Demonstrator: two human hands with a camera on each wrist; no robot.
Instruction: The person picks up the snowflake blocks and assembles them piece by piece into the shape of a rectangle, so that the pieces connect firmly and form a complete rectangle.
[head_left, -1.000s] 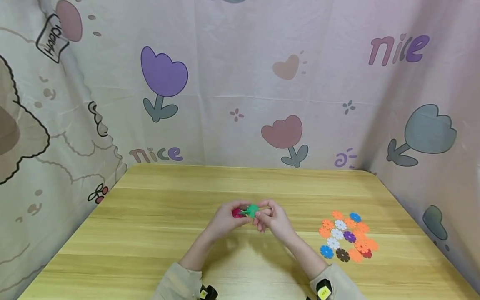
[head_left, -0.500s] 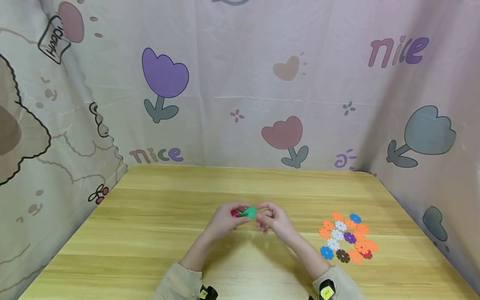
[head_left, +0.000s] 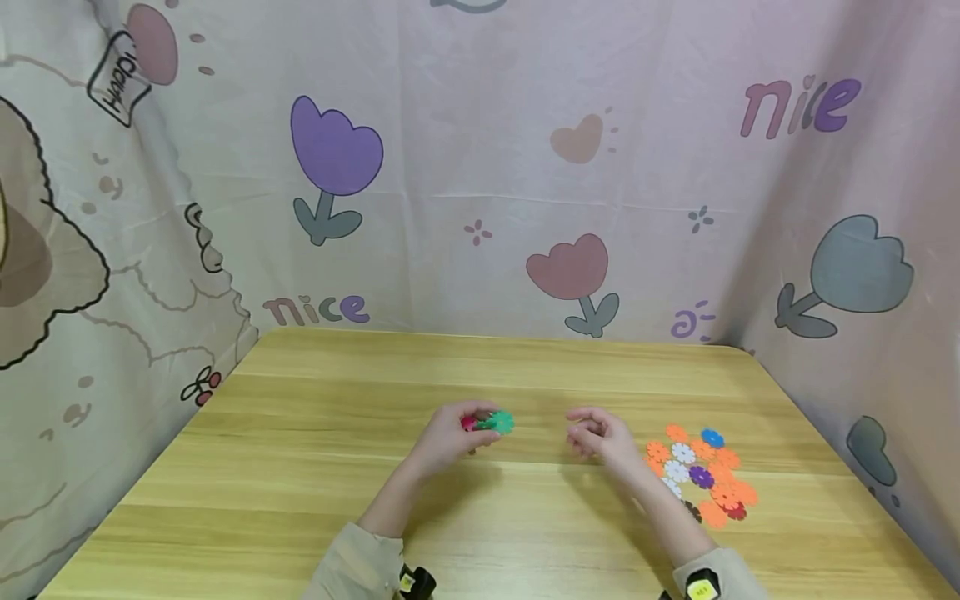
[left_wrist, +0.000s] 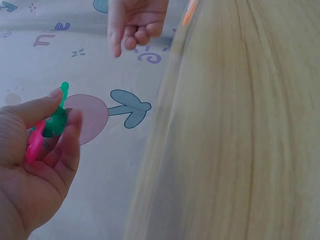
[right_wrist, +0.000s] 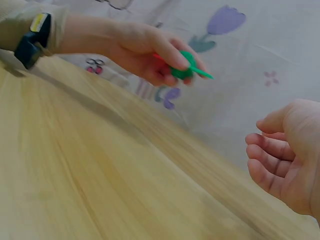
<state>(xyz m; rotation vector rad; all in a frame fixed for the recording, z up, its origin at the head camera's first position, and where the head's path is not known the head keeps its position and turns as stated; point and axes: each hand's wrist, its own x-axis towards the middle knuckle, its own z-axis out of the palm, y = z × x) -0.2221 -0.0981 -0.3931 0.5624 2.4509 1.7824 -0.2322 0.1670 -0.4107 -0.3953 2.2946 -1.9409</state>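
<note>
My left hand pinches a small cluster of slotted snowflake discs between thumb and fingers above the table. Green discs stick out past the fingertips, and a pink disc sits closer to the palm in the left wrist view. One green disc juts out edge-on at an angle in the right wrist view. Part of the cluster is covered by the fingers. My right hand is apart from it, its fingers loosely bent and nothing in them, between the cluster and the loose discs.
On the right of the wooden table lies a spread of loose discs, with several orange discs, white discs, a purple disc and a blue disc. A patterned curtain hangs behind the table.
My right hand has moved away from the green disc, rightward toward the loose discs, and its forearm now covers some of them. The left hand stays nearly in place with the cluster.
</note>
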